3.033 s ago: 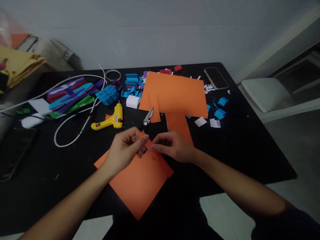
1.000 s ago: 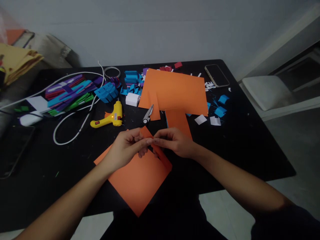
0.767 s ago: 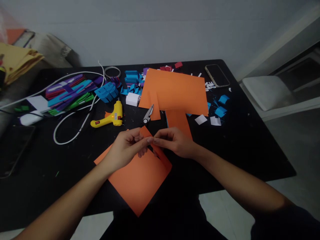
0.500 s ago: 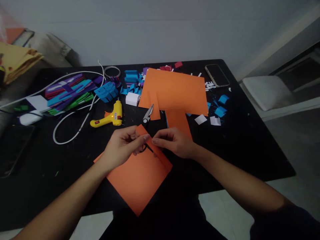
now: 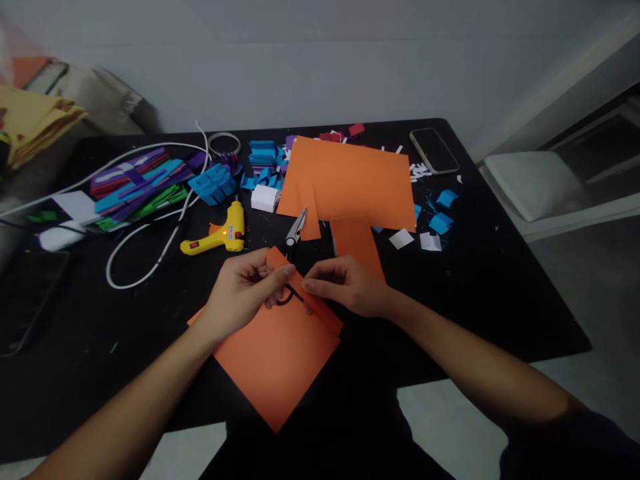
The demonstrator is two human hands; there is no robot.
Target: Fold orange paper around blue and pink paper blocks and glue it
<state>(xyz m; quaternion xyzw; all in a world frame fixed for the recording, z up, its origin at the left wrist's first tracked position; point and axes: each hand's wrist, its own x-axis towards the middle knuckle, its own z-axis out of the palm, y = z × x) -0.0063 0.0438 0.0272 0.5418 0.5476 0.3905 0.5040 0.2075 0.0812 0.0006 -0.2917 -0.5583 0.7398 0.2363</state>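
Between my two hands is a narrow folded strip of orange paper (image 5: 320,311), slanting down to the right. My left hand (image 5: 245,283) pinches its upper end between thumb and fingers. Further along the same strip, my right hand (image 5: 345,285) pinches its edge with thumb and forefinger. Below them a square orange sheet (image 5: 277,367) lies on the table, one corner toward me. Scissors (image 5: 295,233) lie just beyond my hands, blades pointing away and handles partly hidden behind the strip.
A yellow glue gun (image 5: 220,233) lies left of the scissors, near a looped white cable (image 5: 145,279). Beyond are a large orange sheet (image 5: 355,180), bundled coloured strips (image 5: 140,183) and blue folded paper (image 5: 215,183). A phone (image 5: 434,151) rests at the back right.
The orange strip has shifted slightly up and left with my left hand, and its lower end has lifted a little off the square sheet. My right hand stays nearly still.
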